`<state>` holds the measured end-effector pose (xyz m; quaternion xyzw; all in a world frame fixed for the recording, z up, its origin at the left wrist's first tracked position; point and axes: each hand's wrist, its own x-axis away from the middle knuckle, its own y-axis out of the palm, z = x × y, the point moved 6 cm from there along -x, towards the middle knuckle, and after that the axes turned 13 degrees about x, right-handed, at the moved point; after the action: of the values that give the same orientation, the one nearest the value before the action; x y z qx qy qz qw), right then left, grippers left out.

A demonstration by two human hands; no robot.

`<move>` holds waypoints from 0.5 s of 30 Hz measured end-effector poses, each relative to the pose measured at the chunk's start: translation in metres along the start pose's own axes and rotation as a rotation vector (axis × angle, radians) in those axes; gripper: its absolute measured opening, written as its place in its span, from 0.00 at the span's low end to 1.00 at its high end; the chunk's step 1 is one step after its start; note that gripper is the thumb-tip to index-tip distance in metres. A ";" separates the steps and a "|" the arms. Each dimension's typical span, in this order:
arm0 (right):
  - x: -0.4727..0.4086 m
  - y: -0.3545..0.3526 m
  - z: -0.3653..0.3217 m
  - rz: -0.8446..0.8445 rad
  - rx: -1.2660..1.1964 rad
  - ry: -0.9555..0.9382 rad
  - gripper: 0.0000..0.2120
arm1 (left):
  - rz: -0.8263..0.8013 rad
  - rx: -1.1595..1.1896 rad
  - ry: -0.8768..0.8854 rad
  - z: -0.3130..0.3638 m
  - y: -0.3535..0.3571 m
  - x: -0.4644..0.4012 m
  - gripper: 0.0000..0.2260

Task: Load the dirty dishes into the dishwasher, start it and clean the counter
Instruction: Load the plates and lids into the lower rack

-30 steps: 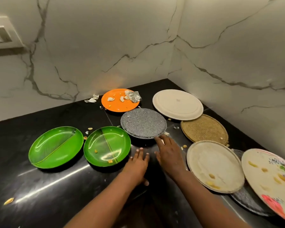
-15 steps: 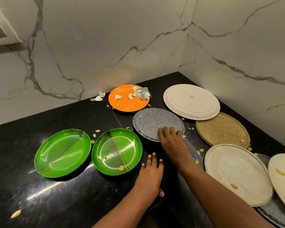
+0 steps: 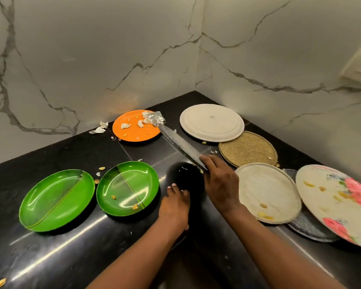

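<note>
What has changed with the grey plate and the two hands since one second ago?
The right hand reached forward, gripped the grey speckled plate at its near edge and tilted it up on edge. The left hand stayed flat on the black counter. The green plates and orange plate did not move.

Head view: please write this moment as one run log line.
right hand | grips tilted grey speckled round plate | left hand | flat on black counter

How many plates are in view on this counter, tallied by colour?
Green: 2, one beside the other
Orange: 1
Grey speckled: 2, one tilted up in the right hand, one under the floral plate
Cream or white: 2
Tan woven-look: 1
Floral: 1
Total: 9
</note>
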<state>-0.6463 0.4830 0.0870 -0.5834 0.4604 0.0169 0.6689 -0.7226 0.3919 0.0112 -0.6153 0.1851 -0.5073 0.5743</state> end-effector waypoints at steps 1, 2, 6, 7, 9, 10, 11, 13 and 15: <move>0.009 -0.009 0.003 -0.003 -0.036 0.028 0.16 | 0.029 -0.003 0.005 0.001 -0.002 0.003 0.39; 0.019 -0.018 0.006 -0.005 -0.063 0.052 0.15 | 0.072 -0.005 0.026 0.002 -0.004 0.005 0.34; 0.071 -0.065 0.016 0.003 -0.113 0.113 0.15 | 0.304 0.090 0.164 0.013 -0.006 0.029 0.14; 0.088 -0.080 0.018 0.021 -0.109 0.131 0.15 | 0.392 0.112 0.235 0.020 -0.005 0.040 0.12; 0.124 -0.107 0.023 0.045 -0.100 0.184 0.14 | 0.503 0.072 0.350 0.031 0.009 0.061 0.12; 0.144 -0.122 0.027 0.055 -0.104 0.211 0.14 | 0.534 0.053 0.359 0.033 0.022 0.073 0.11; 0.163 -0.134 0.029 0.054 -0.119 0.234 0.13 | 0.546 0.048 0.346 0.032 0.036 0.082 0.11; 0.205 -0.161 0.033 0.039 -0.149 0.282 0.11 | 0.563 0.047 0.345 0.036 0.069 0.107 0.19; 0.248 -0.188 0.036 0.044 -0.134 0.340 0.09 | 0.557 0.035 0.368 0.046 0.098 0.134 0.23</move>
<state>-0.3763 0.3240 0.0694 -0.6109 0.5773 -0.0369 0.5405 -0.5940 0.2808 -0.0135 -0.4291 0.4381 -0.4363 0.6585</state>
